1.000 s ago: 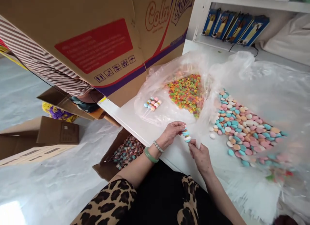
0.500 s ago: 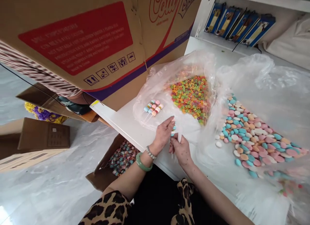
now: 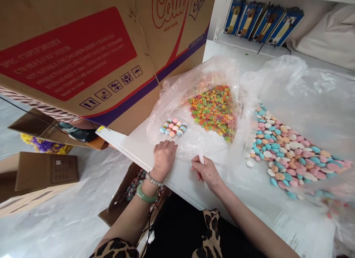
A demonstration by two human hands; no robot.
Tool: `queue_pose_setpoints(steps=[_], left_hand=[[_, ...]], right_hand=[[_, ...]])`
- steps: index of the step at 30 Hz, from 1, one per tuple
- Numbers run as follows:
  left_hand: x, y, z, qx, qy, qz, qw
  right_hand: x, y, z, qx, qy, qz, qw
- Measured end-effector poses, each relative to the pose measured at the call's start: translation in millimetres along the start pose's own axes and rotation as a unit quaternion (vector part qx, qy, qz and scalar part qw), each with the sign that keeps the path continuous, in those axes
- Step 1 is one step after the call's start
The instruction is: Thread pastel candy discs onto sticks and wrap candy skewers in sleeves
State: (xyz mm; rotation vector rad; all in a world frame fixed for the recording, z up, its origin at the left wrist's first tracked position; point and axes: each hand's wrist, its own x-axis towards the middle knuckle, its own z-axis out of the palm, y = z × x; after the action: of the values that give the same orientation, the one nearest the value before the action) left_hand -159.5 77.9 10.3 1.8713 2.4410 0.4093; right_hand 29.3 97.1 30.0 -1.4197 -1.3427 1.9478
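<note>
White bench (image 3: 124, 145), head view: clear plastic (image 3: 188, 150) lies spread beyond both my hands. Small coloured rings (image 3: 213, 110) sit past my right hand (image 3: 207, 173); pastel discs (image 3: 291, 147) to its right. Candy sticks (image 3: 173, 127) lie side by side on the plastic, just ahead of my left hand (image 3: 165, 154), bare ends towards it.

Judgement: to line these up well, keep the left hand low, handle only bare ends, and let candies meet without rolling neighbours.

Pose: left hand palm down, fingers bent and close together; its back hides whether they grip anything, cannot tell. Right hand, near it, is curled, thumb and forefinger pinching a pale strip (image 3: 201, 155) that stands upward. Below that fist, blurred.
</note>
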Motion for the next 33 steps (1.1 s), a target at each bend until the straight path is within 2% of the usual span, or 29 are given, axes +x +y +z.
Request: queue_pose_setpoints(steps=[2,4,7,9,12,14,15,16,18,19,20,21,22,25,28,30,33], left_hand=[[2.5,2.4,7.9,0.052,-0.037,-0.004,0.998],[4.2,0.6,13.7,0.083,-0.045,-0.019,0.995],[2.2,-7.1,15.1,0.100,-0.034,-0.056,0.993],[-2.6,-9.9,9.6,0.095,-0.035,-0.072,0.992],[-15.2,2.9,-6.2,0.036,-0.006,-0.079,0.996],[-27.4,28.0,-17.9,-0.106,0.009,-0.078,0.991],[-34.4,44.9,-22.8,-0.209,-0.007,-0.074,0.975],[-41.8,63.7,-26.7,-0.331,-0.061,-0.061,0.940],[-56.1,102.0,-31.1,-0.522,-0.219,-0.043,0.823],[-62.3,119.0,-31.9,-0.573,-0.275,-0.042,0.771],[-67.6,133.6,-31.8,-0.605,-0.297,-0.051,0.737],[-71.6,145.3,-30.9,-0.620,-0.309,-0.059,0.719],[-74.4,154.4,-29.3,-0.625,-0.307,-0.067,0.714],[-76.2,170.8,-20.0,-0.611,-0.304,-0.085,0.726],[-75.1,184.2,-9.4,-0.610,-0.293,-0.108,0.728],[-75.4,196.2,-5.5,-0.616,-0.281,-0.097,0.729],[-71.7,219.8,-1.4,-0.617,-0.299,-0.042,0.727]], right_hand=[[-23.1,7.0,-23.0,-0.002,-0.010,0.003,1.000],[-44.3,16.5,-40.3,0.000,-0.017,0.021,1.000],[-66.8,33.0,-55.1,0.014,-0.012,0.050,0.999],[-74.6,41.4,-59.3,0.029,-0.007,0.060,0.998],[-79.9,45.6,-60.0,0.057,-0.019,0.052,0.997],[-82.9,43.3,-58.1,0.077,-0.036,0.036,0.996],[-85.1,41.3,-57.1,0.085,-0.046,0.028,0.995],[-88.0,39.2,-56.3,0.089,-0.057,0.020,0.994],[-95.9,36.0,-56.6,0.092,-0.080,0.000,0.993],[-100.7,35.4,-58.1,0.091,-0.088,-0.009,0.992],[-105.9,35.6,-60.9,0.091,-0.093,-0.017,0.991],[-111.3,36.6,-64.8,0.094,-0.094,-0.023,0.991],[-116.6,38.5,-69.8,0.101,-0.094,-0.025,0.990],[-131.4,47.2,-89.5,0.156,-0.072,-0.020,0.985],[-143.8,55.7,-108.1,0.216,0.036,-0.021,0.975],[-150.9,59.6,-116.1,0.225,0.081,-0.039,0.970],[-158.2,63.4,-125.3,0.233,0.090,-0.080,0.965]])
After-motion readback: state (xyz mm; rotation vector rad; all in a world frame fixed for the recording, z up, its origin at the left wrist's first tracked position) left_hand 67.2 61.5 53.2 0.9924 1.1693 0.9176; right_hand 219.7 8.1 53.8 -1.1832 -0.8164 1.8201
